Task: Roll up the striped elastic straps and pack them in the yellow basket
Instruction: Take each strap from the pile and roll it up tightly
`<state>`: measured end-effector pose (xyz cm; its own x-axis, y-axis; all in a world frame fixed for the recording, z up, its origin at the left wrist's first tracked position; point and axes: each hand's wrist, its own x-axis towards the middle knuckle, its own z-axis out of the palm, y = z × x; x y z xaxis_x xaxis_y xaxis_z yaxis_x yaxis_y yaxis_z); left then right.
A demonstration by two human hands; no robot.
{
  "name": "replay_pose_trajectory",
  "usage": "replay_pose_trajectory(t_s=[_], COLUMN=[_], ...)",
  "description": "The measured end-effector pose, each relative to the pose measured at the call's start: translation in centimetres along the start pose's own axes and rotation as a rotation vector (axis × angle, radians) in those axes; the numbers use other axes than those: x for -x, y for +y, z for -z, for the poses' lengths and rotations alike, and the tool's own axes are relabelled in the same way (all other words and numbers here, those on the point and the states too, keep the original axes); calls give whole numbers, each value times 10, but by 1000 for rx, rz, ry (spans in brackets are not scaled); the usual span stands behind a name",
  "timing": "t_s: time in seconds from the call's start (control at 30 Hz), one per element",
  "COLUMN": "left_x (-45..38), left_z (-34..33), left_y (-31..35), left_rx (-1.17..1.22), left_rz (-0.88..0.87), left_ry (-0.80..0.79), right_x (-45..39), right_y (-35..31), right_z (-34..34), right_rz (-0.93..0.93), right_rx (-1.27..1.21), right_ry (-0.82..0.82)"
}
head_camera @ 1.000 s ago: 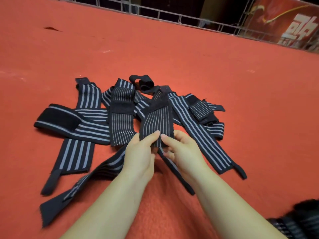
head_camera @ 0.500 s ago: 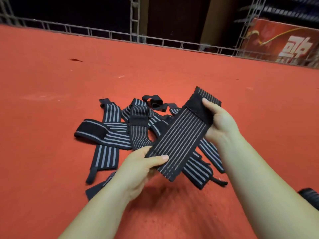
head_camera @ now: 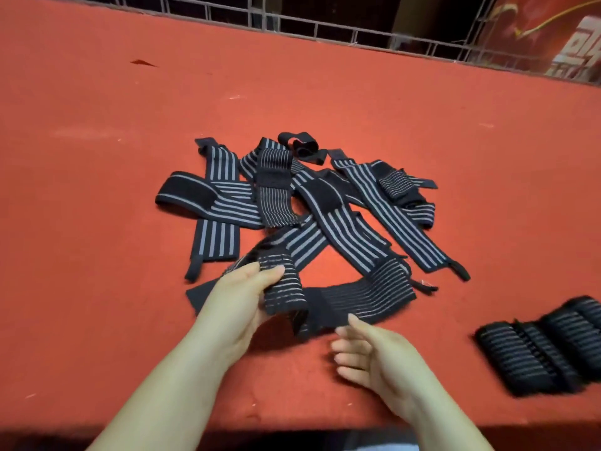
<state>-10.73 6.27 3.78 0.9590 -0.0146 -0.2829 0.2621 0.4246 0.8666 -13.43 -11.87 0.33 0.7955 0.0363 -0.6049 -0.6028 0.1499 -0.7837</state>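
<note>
step: starting a roll | left hand [head_camera: 242,294] pinches strap [head_camera: 341,299] end | right hand [head_camera: 367,353] loose, empty | next: right steadies the strap's free length

woven elastic straps [head_camera: 328,222] (matt), felt table [head_camera: 97,288]

left hand [head_camera: 239,296]: thumb and fingers pinched on strap end, forearm angled in | right hand [head_camera: 367,354]: fingers loosely spread, holding nothing, just right of left grip

surface: red felt table [head_camera: 97,288] | on it: loose striped straps [head_camera: 292,203] mid-table | right of them: rolled straps [head_camera: 546,346]
</note>
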Motion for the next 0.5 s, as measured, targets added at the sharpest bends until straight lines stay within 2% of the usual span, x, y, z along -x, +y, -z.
replay_pose_trajectory(t_s=[0.07,0.13,0.2,0.27,0.33,0.4,0.43,0.5], left_x=[4,7,11,17,20,21,22,23], left_z=[-5,-10,-14,-18,-20,-16,-12,-3], left_y=[-2,-4,-7,-8,-8,-8,-8,-7], left_rx=[-85,-142,-187,-185,-124,-116,-194,-610], left_rz=[-40,-78,-111,-120,-113,-134,-176,-405], left_ry=[-9,-13,-41,-93,-125,-128,-126,-101], right_x=[9,17,24,27,25,22,21,23], right_y=[-2,-11,-17,-16,-12,-11,-12,-15], right_z=[-8,-15,-20,-24,-28,-29,-26,-20], right_rz=[197,492,710,837,968,998,974,906], right_rx=[161,270,428,631,648,503,429,350], right_ry=[53,93,-35,-149,-109,-3,41,62])
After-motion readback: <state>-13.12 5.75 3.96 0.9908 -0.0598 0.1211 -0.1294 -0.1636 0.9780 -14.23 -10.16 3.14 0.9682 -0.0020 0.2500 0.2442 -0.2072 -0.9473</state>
